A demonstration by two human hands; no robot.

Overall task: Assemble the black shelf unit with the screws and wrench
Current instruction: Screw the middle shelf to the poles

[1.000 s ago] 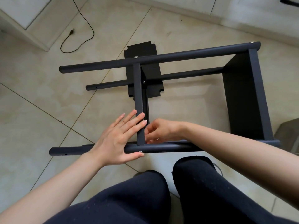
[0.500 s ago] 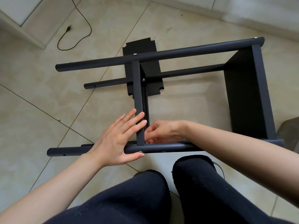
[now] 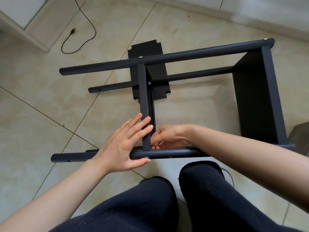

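Little has moved since the earlier frames: both hands stay at the same joint, and only the view has shifted slightly. Item: black shelf unit (image 3: 167, 104), part-built, lying on its side on the tiled floor (image 3: 41, 114), directly ahead of the person's knees. Composition: four round posts running nine to three o'clock; one full shelf panel (image 3: 255, 101) fixed at three o'clock; a middle shelf (image 3: 145, 104) standing edge-on between the far post and the near post (image 3: 167, 152); a further loose panel (image 3: 147, 51) flat on the floor at twelve o'clock behind the frame. Left hand (image 3: 123, 144): fingers straight, pressed flat against the middle shelf's edge, thumb beside a screw head (image 3: 146, 157) on the near post, grasping nothing. Right hand (image 3: 168, 138): fingers curled at the inner corner of the joint, seemingly pinching a small pale part; whether nut, screw or wrench cannot be told. Handling, as judged: painted metal, stiff, moderately light, smooth and somewhat slippery; the half-fastened frame probably racks if lifted by one post. Best taken by two posts close to a fastened panel, or steadied at the shelf edge as at present. Surroundings: a black cable (image 3: 80, 37) at eleven o'clock; white skirting (image 3: 250, 15) along the far edge.
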